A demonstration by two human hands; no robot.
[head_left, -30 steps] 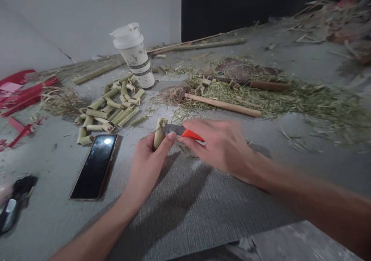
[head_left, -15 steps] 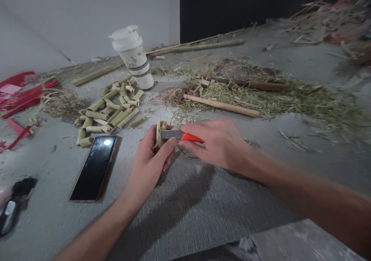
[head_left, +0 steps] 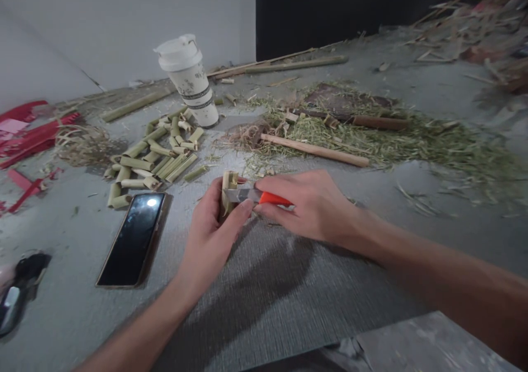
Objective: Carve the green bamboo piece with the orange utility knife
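Upright in my left hand [head_left: 216,215] is a short, pale green bamboo piece [head_left: 229,182], my fingers wrapped round it. My right hand [head_left: 307,201] grips a utility knife [head_left: 274,198] with an orange handle. The grey blade lies across the side of the bamboo piece, close to my left thumb. A thin sliver curls along the piece's left side. The lower part of the bamboo is hidden by my left hand. Several cut bamboo pieces [head_left: 177,165] lie in a pile beyond my left hand.
A phone [head_left: 131,240] lies left of my left forearm. Behind the pile stands a white lidded cup [head_left: 187,80]. A wooden-handled tool [head_left: 315,149] rests by green shavings [head_left: 437,146]. Red pieces [head_left: 37,135] and a dark object [head_left: 22,289] lie at the far left.
The knife and my right hand have shifted slightly, and the blade sits a little lower on the bamboo piece. Both hands keep their hold.
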